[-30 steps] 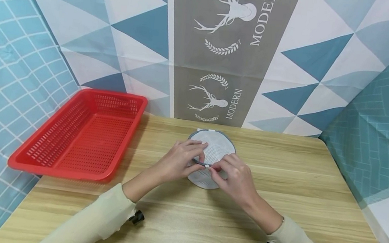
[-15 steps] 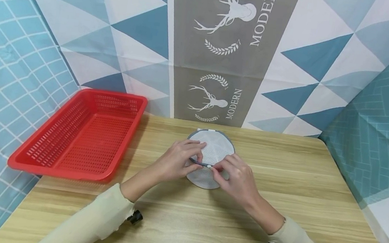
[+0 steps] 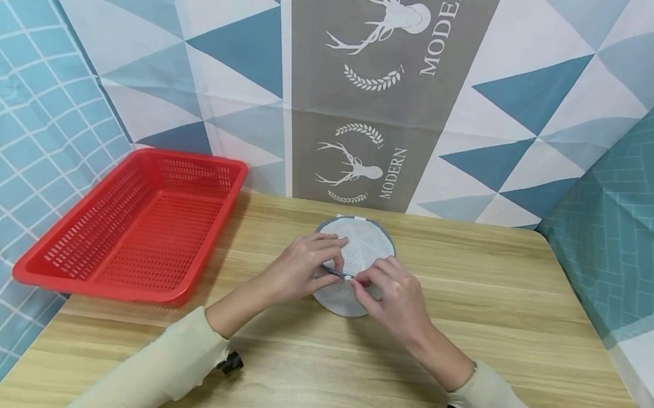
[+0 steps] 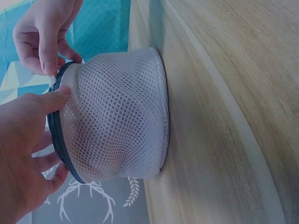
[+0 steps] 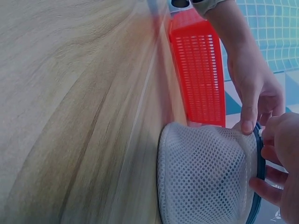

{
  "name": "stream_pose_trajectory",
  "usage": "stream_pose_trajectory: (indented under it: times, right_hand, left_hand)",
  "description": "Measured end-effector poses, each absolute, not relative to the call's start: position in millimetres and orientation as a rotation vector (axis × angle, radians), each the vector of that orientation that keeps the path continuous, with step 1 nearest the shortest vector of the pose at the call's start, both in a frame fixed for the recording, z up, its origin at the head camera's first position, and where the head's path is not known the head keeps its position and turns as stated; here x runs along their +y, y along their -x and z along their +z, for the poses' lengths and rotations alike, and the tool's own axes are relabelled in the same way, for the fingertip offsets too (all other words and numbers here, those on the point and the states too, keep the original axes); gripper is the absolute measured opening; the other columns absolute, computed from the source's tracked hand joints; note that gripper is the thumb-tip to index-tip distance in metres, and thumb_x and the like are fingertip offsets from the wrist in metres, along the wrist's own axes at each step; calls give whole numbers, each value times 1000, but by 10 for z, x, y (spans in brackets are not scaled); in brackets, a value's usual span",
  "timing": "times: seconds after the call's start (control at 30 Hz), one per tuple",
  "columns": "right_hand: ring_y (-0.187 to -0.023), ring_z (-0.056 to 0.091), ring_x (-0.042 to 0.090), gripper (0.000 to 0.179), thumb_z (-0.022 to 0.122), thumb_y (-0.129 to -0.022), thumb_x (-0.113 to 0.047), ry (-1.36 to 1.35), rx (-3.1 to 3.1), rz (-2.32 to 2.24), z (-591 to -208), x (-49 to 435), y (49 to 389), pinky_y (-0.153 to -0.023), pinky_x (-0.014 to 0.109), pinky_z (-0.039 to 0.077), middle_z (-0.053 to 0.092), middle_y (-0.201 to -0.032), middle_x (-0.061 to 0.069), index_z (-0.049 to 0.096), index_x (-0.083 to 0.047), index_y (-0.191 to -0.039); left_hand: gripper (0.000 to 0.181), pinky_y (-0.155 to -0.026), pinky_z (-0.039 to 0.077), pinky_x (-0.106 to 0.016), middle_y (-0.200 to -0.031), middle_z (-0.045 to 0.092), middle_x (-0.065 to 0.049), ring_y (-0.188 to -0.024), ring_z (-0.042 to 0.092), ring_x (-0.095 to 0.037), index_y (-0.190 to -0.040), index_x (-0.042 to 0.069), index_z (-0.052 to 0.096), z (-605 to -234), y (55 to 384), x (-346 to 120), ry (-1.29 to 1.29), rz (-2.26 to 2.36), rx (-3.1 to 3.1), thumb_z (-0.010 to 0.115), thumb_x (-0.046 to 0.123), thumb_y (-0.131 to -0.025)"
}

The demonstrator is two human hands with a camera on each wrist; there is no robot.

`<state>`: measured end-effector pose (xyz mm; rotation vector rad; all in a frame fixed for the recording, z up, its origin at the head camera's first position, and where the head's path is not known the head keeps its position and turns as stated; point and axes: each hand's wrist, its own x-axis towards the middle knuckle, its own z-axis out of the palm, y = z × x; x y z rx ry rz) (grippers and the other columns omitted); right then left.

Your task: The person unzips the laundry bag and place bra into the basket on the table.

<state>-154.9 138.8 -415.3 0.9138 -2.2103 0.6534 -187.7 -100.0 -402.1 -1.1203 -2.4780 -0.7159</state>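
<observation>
A white mesh laundry bag [image 3: 361,246] stands upright on the wooden table in the head view. It is a short cylinder with a dark blue-grey zipper [image 4: 55,135] round its top rim. My left hand [image 3: 297,266] pinches the near left part of the rim, thumb on the outer mesh in the left wrist view. Just right of it, my right hand [image 3: 394,295] pinches the rim beside the small white zipper pull [image 3: 348,277]. The right fingertips partly cover the pull. In the right wrist view the bag's mesh side [image 5: 203,175] bulges slightly, and both hands meet at its top.
To the left on the table [image 3: 305,385] sits a red plastic basket [image 3: 186,299] with slotted sides. A patterned cloth [image 3: 370,100] with deer prints hangs behind the table. Tiled-pattern cloths border the left and right sides.
Both hands stay at the bag's near rim. The right fingers and the white pull shifted slightly right, then slightly back left. The basket has not moved.
</observation>
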Motion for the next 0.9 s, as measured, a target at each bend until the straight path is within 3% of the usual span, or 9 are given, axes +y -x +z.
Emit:
stream_pose_trajectory:
  times: [0.43,0.67,0.9]
  right_hand:
    - [-80,67,14,14,92,-84,-3,-909,-2221,674,-4174,1437,1552,-67,28,59,76,-79,-1,80,-11,-84]
    - [-78,66,13,14,92,-84,-2,-896,-2216,690,-4155,1426,1551,-65,26,58,75,-78,-1,80,-10,-83]
    - [-77,65,14,15,91,-84,-2,-890,-2199,680,-4133,1403,1560,-64,25,56,73,-76,-1,79,-10,-82]
  left_hand:
    - [25,-114,59,-68,-149,76,-18,-142,72,-45,-95,13,67,-4032,1875,-1042,1157,-712,-2468,91,6,-91]
    - [25,-100,60,-74,-150,76,-17,-139,72,-40,-93,15,69,-4020,1843,-1011,1055,-727,-2479,94,13,-91]
    - [26,-104,61,-68,-148,77,-20,-135,74,-39,-93,13,71,-4042,1863,-972,1059,-747,-2436,97,16,-89]
